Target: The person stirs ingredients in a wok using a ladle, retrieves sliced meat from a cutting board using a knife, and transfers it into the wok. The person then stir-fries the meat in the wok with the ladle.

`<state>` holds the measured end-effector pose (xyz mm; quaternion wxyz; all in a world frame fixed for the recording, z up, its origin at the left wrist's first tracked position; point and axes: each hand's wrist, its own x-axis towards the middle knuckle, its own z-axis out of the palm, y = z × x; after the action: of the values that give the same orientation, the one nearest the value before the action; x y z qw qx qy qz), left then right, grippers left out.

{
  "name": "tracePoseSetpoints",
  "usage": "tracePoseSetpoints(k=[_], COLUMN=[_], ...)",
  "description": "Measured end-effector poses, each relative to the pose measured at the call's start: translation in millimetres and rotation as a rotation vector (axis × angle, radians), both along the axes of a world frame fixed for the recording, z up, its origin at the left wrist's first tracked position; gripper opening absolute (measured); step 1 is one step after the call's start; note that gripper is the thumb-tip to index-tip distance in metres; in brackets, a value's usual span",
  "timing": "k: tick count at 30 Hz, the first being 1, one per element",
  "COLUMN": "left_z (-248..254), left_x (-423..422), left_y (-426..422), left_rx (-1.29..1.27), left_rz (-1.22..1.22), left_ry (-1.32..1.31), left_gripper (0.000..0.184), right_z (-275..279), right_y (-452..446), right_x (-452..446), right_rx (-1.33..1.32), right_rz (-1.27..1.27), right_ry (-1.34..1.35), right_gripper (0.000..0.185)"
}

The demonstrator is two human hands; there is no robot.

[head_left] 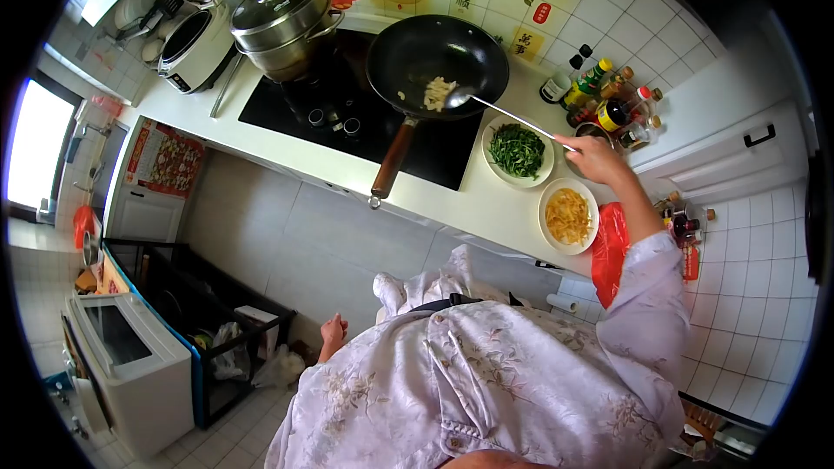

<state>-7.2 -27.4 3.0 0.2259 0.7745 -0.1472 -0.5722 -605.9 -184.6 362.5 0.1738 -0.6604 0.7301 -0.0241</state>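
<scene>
My right hand (pixel 596 159) is closed around the end of a long metal ladle (pixel 512 115). The ladle's bowl lies inside a black wok (pixel 408 52), touching pale chopped pieces (pixel 438 93) on its bottom. The wok sits on the cooktop with its wooden handle (pixel 396 156) pointing toward me. Below my right forearm's line are a white plate (pixel 519 183) of chopped greens (pixel 516 150) and another plate (pixel 569 249) of yellow shreds (pixel 568 215). My left hand (pixel 334 331) hangs low beside my body, fingers curled, with nothing visible in it.
A lidded steel pot (pixel 282 22) stands left of the wok on the black cooktop (pixel 287 108). Farther left is a rice cooker (pixel 193 48) with its lid up. Several sauce bottles (pixel 599 91) line the wall at right. A red plastic bag (pixel 612 252) hangs near my right sleeve.
</scene>
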Motion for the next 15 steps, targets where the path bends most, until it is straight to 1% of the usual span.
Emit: tracePoseSetpoints(k=[1,2,3,4,5,7,8,9,11,12,15], left_z=[4.4,9.2,11.4,11.0,11.2,10.0,9.3,10.5,13.8,14.4,12.0], left_x=[-3.4,-6.2,-8.6,-11.4,-12.8,-11.2,-10.2,-9.7,-7.5,-6.0,-2.6], left_y=[-4.5,-8.5,-11.9,-14.4,-16.4,-16.8,-15.9,-14.6,-10.0,-7.0,12.8], left_rx=[0.024,0.047,0.044,0.035,0.028,0.035,0.042,0.044,0.025,0.027,-0.004], left_rz=[-0.064,-0.128,-0.128,-0.069,-0.007,0.003,0.006,0.005,0.006,0.009,0.035], left_ry=[-0.036,-0.075,-0.081,-0.074,-0.066,-0.082,-0.094,-0.098,-0.096,-0.099,-0.037], left_gripper=[0.024,0.024,0.024,0.024,0.024,0.024,0.025,0.025,0.026,0.026,0.028], right_z=[-15.0,-27.7,-39.5,-41.1,-39.9,-24.3,-32.1,-32.0,-27.3,-22.7,-21.2], right_y=[-5.1,-11.0,-19.2,-27.1,-33.0,-38.0,-40.7,-40.8,-40.3,-36.6,-27.3], right_x=[1.3,3.5,6.8,16.9,26.9,53.5,55.2,56.5,59.0,51.9,15.1], right_rx=[-0.038,-0.039,-0.110,-0.182,-0.186,-0.010,-0.087,-0.084,-0.066,-0.059,-0.033], right_rz=[0.020,0.017,0.033,0.054,0.060,-0.117,-0.065,-0.065,-0.036,-0.008,-0.032], right_ry=[-0.090,-0.093,-0.095,-0.096,-0.101,-0.100,-0.077,-0.080,-0.001,0.034,0.058], right_gripper=[0.035,0.035,0.035,0.036,0.036,0.036,0.036,0.036,0.036,0.037,0.037])
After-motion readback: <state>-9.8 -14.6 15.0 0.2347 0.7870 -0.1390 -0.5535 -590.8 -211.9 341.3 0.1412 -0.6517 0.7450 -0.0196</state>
